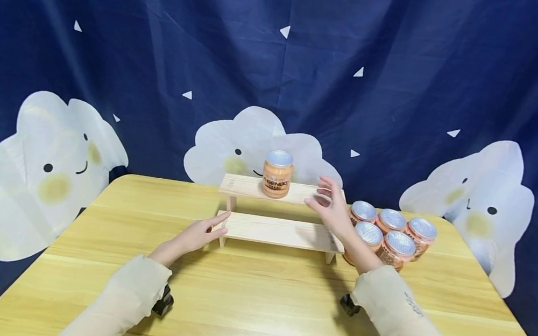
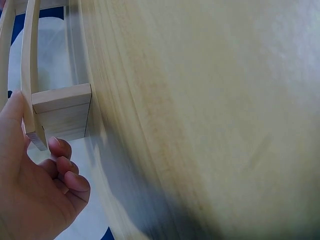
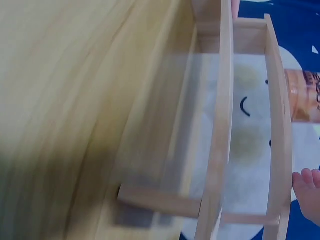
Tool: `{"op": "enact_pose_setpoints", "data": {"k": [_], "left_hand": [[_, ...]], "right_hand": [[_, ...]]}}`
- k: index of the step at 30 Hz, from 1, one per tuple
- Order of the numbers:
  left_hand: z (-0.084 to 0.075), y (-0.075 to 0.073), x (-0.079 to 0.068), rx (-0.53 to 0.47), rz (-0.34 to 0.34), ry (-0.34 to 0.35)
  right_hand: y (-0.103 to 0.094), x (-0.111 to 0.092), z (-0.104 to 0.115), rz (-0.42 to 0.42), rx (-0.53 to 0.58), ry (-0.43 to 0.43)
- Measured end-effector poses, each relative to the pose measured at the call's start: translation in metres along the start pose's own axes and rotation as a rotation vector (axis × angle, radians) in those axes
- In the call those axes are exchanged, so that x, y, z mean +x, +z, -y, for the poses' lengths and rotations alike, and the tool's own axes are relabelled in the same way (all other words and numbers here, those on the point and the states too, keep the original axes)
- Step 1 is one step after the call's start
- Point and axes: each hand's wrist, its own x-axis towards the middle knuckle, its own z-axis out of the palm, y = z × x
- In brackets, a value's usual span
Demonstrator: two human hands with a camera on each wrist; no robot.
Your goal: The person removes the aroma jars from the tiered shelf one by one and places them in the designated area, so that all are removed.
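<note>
A two-tier wooden shelf [image 1: 277, 230] stands on the table. One jar [image 1: 277, 175] with orange contents and a silver lid sits upright near the middle of its upper board; part of this jar [image 3: 304, 96] shows in the right wrist view. My left hand [image 1: 196, 235] holds the left end of the lower board. In the left wrist view, that hand [image 2: 42, 195] has the board's end between thumb and curled fingers. Loosely bent and holding nothing, my right hand [image 1: 335, 209] hovers by the upper board's right end, apart from the jar.
Several similar jars [image 1: 399, 244] are grouped on the table to the right of the shelf, partly behind my right forearm. A dark blue curtain [image 1: 278, 71] with cloud figures hangs behind the wooden table [image 1: 256, 302].
</note>
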Motion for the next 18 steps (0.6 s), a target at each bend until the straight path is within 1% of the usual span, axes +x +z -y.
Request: {"op": "enact_pose_setpoints", "data": {"k": [7, 11, 18], "left_hand": [[0.001, 0.001, 0.003, -0.009, 0.004, -0.011], [0.001, 0.000, 0.002, -0.006, 0.003, -0.003], [-0.001, -0.001, 0.001, -0.012, 0.012, -0.002]], "right_hand": [[0.021, 0.015, 0.004, 0.015, 0.048, 0.003], [0.030, 0.023, 0.006, 0.027, 0.064, 0.004], [0.045, 0.034, 0.012, 0.056, 0.024, 0.012]]}}
